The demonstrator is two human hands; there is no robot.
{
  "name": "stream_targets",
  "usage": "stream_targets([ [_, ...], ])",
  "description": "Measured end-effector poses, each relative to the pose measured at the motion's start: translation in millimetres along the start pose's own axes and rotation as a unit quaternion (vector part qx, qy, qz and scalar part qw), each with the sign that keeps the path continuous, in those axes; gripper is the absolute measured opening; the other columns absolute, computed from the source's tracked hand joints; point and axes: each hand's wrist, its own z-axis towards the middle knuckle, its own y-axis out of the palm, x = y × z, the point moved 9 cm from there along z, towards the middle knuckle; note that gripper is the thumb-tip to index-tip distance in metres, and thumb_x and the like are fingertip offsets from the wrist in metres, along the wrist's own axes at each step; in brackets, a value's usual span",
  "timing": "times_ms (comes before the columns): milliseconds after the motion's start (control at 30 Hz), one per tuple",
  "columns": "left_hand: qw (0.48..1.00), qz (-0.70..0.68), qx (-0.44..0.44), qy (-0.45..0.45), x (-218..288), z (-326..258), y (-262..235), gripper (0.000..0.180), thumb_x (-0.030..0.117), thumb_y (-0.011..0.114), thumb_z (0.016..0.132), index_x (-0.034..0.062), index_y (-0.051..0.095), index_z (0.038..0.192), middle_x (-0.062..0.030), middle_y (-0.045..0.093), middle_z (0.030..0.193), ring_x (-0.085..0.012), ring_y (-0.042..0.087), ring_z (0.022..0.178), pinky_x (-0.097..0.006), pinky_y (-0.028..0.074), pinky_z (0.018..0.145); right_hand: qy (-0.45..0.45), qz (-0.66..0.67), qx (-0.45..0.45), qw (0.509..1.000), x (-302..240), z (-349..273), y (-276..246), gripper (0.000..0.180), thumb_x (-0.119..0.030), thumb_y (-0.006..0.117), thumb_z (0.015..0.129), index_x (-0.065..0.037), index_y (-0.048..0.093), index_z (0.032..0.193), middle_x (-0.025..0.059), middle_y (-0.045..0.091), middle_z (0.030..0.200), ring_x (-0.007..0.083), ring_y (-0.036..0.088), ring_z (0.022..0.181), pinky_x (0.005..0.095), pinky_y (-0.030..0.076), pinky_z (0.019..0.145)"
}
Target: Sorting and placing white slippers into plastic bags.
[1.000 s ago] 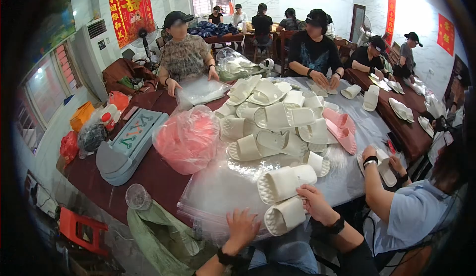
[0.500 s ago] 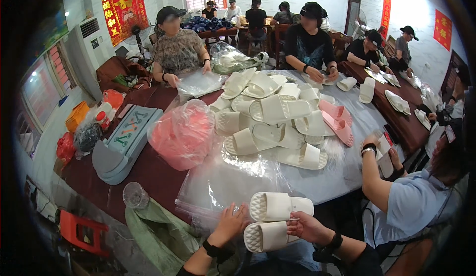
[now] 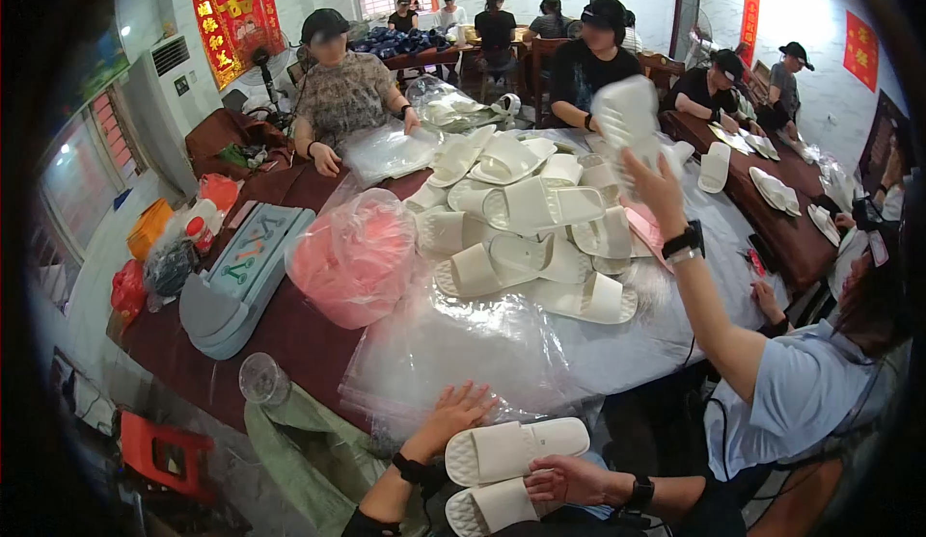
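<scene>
2 white slippers (image 3: 497, 455) were held in R hand (image 3: 564, 482) by nr edge of tbl (image 3: 217, 383); L hand (image 3: 458, 412), fingers spread, was rested on clear plastic bags (image 3: 453, 344), w/ more slippers (image 3: 540, 204) heaped behind.

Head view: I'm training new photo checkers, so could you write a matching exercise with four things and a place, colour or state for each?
Things:
1. Left hand
2. Right hand
3. Stool
4. Slipper heap

Descriptions:
A. red, at the picture's lower left
B. holding two white slippers
C. mostly white, mid-table
D. at the edge of the clear plastic bags

Pairs: 1-D, 2-B, 3-A, 4-C
</scene>
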Motion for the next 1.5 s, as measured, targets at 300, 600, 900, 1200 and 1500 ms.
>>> stream_targets([
  [300,0.966,-0.246,-0.038,-0.07,-12,9,-18,0.052,0.027,0.044,0.096,0.0165,0.03,0.145,-0.009,0.034,0.148,-0.0378,0.028,0.136,-0.052,0.018,0.109,-0.043,0.023,0.076,0.996,-23,-6,-3,0.03,-0.025,0.046,0.095,0.001,0.049,0.111,0.0199,0.059,0.11,0.0263,0.061,0.1,0.0338,0.05,0.09],
  [600,0.964,-0.255,0.013,-0.07,26,18,-33,0.051,0.022,0.042,0.096,0.0162,0.03,0.145,-0.012,0.032,0.148,-0.0451,0.031,0.132,-0.055,0.022,0.107,-0.121,0.098,0.112,0.982,-31,-16,-17,0.038,-0.02,0.043,0.093,0.008,0.041,0.119,0.0239,0.053,0.117,0.0306,0.056,0.108,0.0372,0.045,0.098],
  [900,0.973,-0.201,0.093,-0.063,56,14,-67,0.051,0.02,0.043,0.095,0.009,0.031,0.143,-0.0172,0.03,0.147,-0.0475,0.03,0.13,-0.057,0.024,0.105,-0.231,0.16,0.161,0.946,-59,-42,-21,0.026,-0.014,0.047,0.086,0.003,0.043,0.106,0.0209,0.053,0.111,0.0303,0.057,0.105,0.0387,0.048,0.095],
  [1200,0.989,-0.093,0.084,-0.072,91,22,-71,0.053,0.019,0.045,0.093,0.0081,0.033,0.143,-0.0186,0.026,0.149,-0.0512,0.029,0.128,-0.062,0.025,0.102,-0.322,0.209,0.115,0.916,-76,-49,-16,0.032,-0.015,0.048,0.085,0.001,0.043,0.112,0.0174,0.052,0.116,0.029,0.055,0.109,0.0402,0.044,0.098],
  [1500,0.979,-0.132,0.096,-0.121,93,21,-80,0.054,0.019,0.044,0.092,0.0108,0.031,0.144,-0.0175,0.022,0.151,-0.0509,0.021,0.133,-0.066,0.017,0.102,-0.342,0.217,0.01,0.914,-87,-38,5,0.033,-0.009,0.044,0.081,-0.006,0.045,0.114,0.0153,0.051,0.123,0.0294,0.047,0.119,0.0416,0.037,0.102],
])
